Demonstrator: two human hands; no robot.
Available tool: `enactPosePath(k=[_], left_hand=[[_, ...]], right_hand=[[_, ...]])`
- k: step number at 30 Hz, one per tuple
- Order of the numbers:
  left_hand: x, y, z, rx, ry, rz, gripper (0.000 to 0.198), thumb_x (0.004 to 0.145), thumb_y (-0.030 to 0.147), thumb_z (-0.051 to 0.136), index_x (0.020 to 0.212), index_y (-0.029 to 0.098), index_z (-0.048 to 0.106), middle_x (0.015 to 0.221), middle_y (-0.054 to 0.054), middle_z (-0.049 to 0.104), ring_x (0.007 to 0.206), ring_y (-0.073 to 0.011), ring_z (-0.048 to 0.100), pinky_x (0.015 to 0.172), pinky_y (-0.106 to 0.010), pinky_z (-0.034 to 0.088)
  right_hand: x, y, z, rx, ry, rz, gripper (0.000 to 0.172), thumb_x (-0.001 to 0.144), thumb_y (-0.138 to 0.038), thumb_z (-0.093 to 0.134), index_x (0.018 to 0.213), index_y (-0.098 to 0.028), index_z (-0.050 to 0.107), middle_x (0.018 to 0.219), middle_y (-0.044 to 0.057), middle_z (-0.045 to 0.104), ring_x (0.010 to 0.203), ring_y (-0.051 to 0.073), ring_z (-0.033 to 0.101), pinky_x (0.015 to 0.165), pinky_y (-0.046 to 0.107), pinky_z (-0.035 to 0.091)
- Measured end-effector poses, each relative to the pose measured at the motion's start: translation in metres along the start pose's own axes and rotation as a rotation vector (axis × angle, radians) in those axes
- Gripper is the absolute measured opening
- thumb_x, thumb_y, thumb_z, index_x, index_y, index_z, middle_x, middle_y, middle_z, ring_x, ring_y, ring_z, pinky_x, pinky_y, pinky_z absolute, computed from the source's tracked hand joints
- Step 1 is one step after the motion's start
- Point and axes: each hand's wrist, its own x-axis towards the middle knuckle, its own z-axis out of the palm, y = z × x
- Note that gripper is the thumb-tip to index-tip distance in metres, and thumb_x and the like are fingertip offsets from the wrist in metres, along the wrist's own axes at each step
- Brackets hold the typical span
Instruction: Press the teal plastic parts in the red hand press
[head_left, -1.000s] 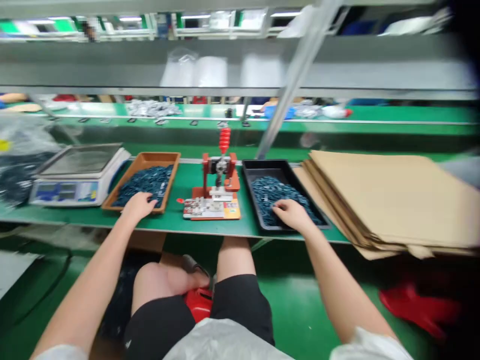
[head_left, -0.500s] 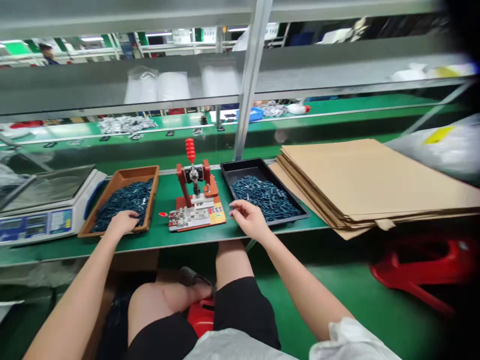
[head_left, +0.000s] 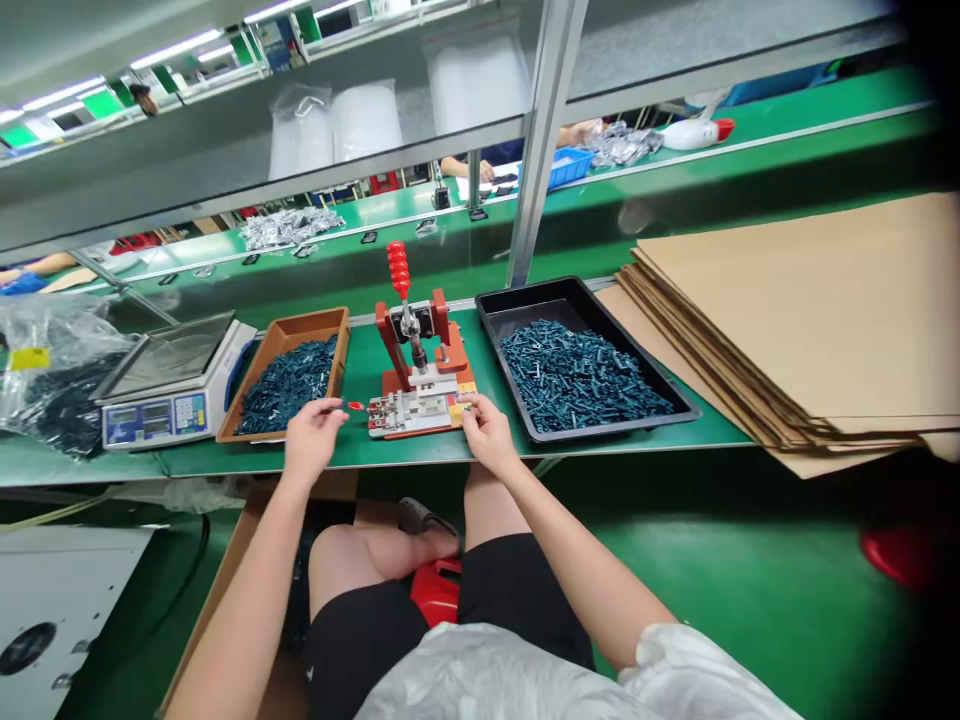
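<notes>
You have your left hand (head_left: 311, 440) just in front of the orange-brown plastic tray (head_left: 342, 345), near the small red tip (head_left: 358, 406) at the left side of the red-brown and silver metal hand press (head_left: 431, 380). Its fingers are bent, thumb close to forefinger. Your right hand (head_left: 489, 434) is at the yellow right corner of the press base, its fingers also bent and close together. The fingertips are too small in view, so I cannot tell if either hand grips a piece. The press stands on the green bench (head_left: 405, 453) between the two trays, its red ribbed handle (head_left: 399, 270) pointing up. Small dark blue-green pieces (head_left: 289, 385) lie heaped in the orange-brown tray, and similar ones (head_left: 577, 380) in the black plastic tray (head_left: 536, 312) at right.
</notes>
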Motion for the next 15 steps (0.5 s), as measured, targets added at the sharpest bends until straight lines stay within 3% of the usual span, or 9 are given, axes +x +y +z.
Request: enactPosePath(k=[3, 6, 8, 12, 15], left_hand=[[-0.01, 0.017, 0.046, 0.024, -0.196, 0.073, 0.029, 0.087, 0.037, 0.062, 0.102, 0.016, 0.074, 0.097, -0.01, 0.076, 0.088, -0.0232, 0.074, 0.089, -0.04, 0.061], [-0.002, 0.03, 0.079, 0.213, -0.304, 0.187, 0.028, 0.088, 0.028, 0.06, 0.108, 0.02, 0.078, 0.101, -0.008, 0.077, 0.094, -0.0233, 0.073, 0.095, -0.039, 0.058], [0.006, 0.036, 0.092, 0.335, -0.32, 0.195, 0.026, 0.087, 0.025, 0.063, 0.108, 0.021, 0.079, 0.096, -0.007, 0.077, 0.091, -0.0238, 0.072, 0.094, -0.038, 0.057], [0.016, 0.039, 0.107, 0.508, -0.337, 0.244, 0.019, 0.089, 0.025, 0.062, 0.086, 0.022, 0.08, 0.083, -0.007, 0.074, 0.094, -0.0261, 0.067, 0.089, -0.039, 0.055], [0.014, 0.036, 0.117, 0.552, -0.302, 0.314, 0.021, 0.09, 0.024, 0.06, 0.085, 0.021, 0.08, 0.102, -0.009, 0.075, 0.108, -0.0288, 0.063, 0.097, -0.043, 0.052]], right_hand=[[-0.001, 0.0, 0.001, 0.035, -0.01, 0.017, 0.025, 0.092, -0.039, 0.052, 0.097, -0.02, 0.067, 0.061, -0.004, 0.051, 0.055, 0.014, 0.046, 0.058, 0.027, 0.037], [-0.001, 0.004, 0.004, 0.081, 0.029, 0.047, 0.024, 0.091, -0.041, 0.056, 0.092, -0.02, 0.067, 0.064, -0.002, 0.055, 0.057, 0.015, 0.05, 0.059, 0.027, 0.041], [0.0, 0.007, 0.005, 0.134, 0.064, 0.065, 0.023, 0.09, -0.041, 0.057, 0.093, -0.02, 0.067, 0.066, -0.001, 0.058, 0.057, 0.016, 0.053, 0.058, 0.028, 0.044], [0.002, 0.009, 0.005, 0.232, 0.081, 0.077, 0.021, 0.089, -0.039, 0.06, 0.094, -0.021, 0.068, 0.077, 0.003, 0.067, 0.064, 0.018, 0.063, 0.064, 0.031, 0.054], [0.003, 0.011, 0.007, 0.265, 0.085, 0.079, 0.021, 0.089, -0.04, 0.061, 0.094, -0.021, 0.069, 0.089, 0.007, 0.072, 0.074, 0.02, 0.068, 0.068, 0.033, 0.059]])
